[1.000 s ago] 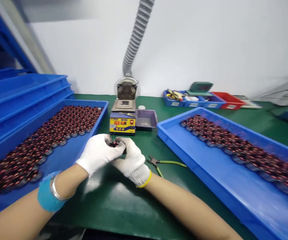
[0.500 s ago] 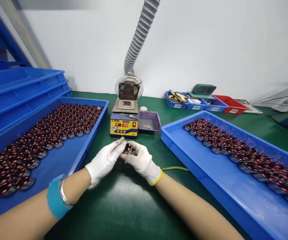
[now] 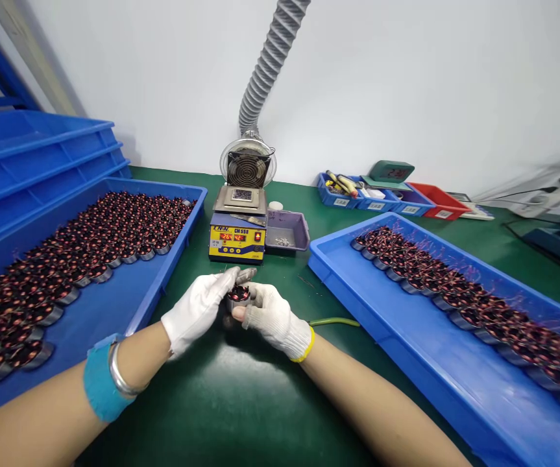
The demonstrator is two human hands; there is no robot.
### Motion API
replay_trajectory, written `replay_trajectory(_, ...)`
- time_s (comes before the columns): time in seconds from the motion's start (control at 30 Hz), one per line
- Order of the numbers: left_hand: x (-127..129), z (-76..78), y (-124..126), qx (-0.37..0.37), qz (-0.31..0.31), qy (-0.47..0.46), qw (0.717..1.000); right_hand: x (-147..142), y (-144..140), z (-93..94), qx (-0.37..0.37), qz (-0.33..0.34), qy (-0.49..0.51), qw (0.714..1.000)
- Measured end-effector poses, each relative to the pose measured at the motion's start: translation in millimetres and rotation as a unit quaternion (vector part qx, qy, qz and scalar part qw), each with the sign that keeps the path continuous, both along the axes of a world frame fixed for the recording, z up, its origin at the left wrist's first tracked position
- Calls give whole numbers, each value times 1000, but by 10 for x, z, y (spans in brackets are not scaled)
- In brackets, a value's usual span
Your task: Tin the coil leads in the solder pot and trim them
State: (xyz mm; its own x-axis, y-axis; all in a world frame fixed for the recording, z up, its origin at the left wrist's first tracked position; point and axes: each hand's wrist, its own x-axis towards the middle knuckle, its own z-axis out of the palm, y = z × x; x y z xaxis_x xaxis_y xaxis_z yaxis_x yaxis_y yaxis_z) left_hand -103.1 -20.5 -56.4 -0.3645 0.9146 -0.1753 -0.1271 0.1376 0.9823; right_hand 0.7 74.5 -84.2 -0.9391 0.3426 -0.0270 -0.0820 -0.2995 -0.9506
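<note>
Both gloved hands met at the lower middle of the frame, just above the green counter (image 3: 241, 402). The left hand (image 3: 200, 310) and the right hand (image 3: 270, 318) were closed together around one small coil (image 3: 238, 295), fingertips pinching it from both sides.

Directly behind the hands, in the middle of the frame, stood a yellow solder pot (image 3: 237, 235) with a lit red display, a fan (image 3: 247, 166) at its back and a grey ribbed hose (image 3: 270, 59) rising to the top edge. A small grey bin (image 3: 287, 230) sat touching the pot's right side.

A blue tray (image 3: 114, 305) on the left held many coils, with more blue trays (image 3: 31, 162) stacked at upper left. Another tray (image 3: 435, 363) on the right held a band of coils along its far side. A green-handled tool (image 3: 333, 321) lay between the right hand and that tray, partly hidden by the hand. Small blue and red bins (image 3: 396, 198) lined the wall at upper right.
</note>
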Motion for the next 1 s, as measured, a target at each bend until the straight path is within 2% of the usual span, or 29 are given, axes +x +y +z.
replay_trajectory(0.1,-67,69,37,30,44,-33,998,10,-33,-7,19,12,-9,1000)
replay_trajectory(0.23,-319,174,92,130,189,-59,972,29,-102,46,47,12,-34,998)
replay_trajectory(0.33,-470,191,87,112,234,-63,964,37,-120,72,51,3,-34,998)
replay_trajectory(0.57,-404,107,102,38,165,-72,983,23,4,73,67,-65,9,996)
replay_trajectory(0.7,-362,0,132,-16,138,-14,990,14,211,252,136,-148,-18,979)
replay_trajectory(0.8,-303,-51,105,-57,68,86,992,-97,520,472,192,-199,-21,961)
replay_trajectory(0.87,-253,-48,71,-76,-9,186,980,-251,784,636,249,-234,-38,939)
replay_trajectory(1.0,-205,-5,33,-138,-130,362,913,-678,1258,957,414,-264,-166,855)
